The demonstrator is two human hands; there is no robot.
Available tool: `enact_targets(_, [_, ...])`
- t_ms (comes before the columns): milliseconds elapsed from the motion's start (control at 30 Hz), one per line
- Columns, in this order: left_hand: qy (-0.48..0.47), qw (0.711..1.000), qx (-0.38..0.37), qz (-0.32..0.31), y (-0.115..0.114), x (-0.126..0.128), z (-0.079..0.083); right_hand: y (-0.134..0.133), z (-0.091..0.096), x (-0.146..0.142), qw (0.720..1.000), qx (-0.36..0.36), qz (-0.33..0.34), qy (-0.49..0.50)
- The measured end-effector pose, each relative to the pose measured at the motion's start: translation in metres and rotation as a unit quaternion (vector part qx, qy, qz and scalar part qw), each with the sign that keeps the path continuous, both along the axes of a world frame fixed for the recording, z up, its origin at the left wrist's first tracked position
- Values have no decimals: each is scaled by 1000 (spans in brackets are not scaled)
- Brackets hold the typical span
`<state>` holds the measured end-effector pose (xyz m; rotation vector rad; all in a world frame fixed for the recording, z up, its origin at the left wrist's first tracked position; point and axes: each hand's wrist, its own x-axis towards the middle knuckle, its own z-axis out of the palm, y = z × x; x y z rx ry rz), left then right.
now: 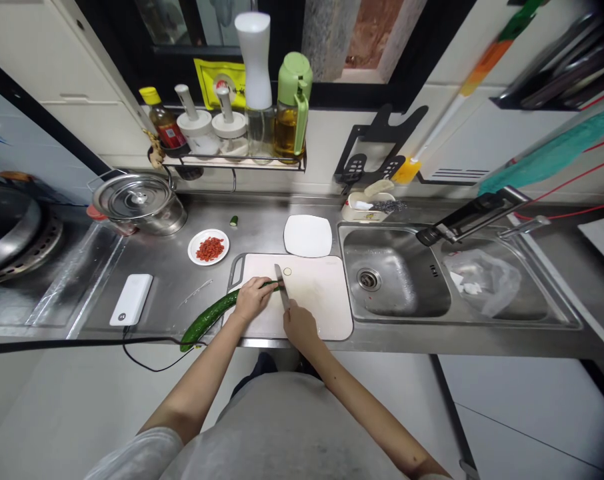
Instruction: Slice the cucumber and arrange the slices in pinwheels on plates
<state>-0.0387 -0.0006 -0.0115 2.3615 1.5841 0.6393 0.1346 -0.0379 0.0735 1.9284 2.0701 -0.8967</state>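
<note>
A long green cucumber (209, 319) lies across the left edge of the white cutting board (327, 313), its far end sticking out over the steel counter. My left hand (253, 298) is closed over the cucumber near its right end. In my right hand (301, 325) is the handle of a knife (282, 285), whose blade stands at the cucumber's right tip. One thin round slice (287, 271) rests on the board just right of the blade. Behind the board sits a white square plate (308, 236). A short cucumber end (234, 221) lies farther back on the counter.
Left of the board are a white dish (195, 248) of red bits, a white power bank (131, 300) with a cable, and a lidded steel pot (141, 203). A sink (407, 293) adjoins the board's right side. Bottles stand on a wall rack (232, 162).
</note>
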Motion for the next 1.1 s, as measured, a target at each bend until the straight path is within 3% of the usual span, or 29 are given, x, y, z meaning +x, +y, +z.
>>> enact_targets(300, [-2,1000,7,1,0,2,1,-12,7,1,999,-30,7,-14])
enact_targets(600, [-2,1000,5,2,0,2,1,-3,2,-2,1000,-22,7,-7])
enact_targets(1100, [-5,1000,27,-6,1,1,-3,11,-17,-13,1000,1,-2,17])
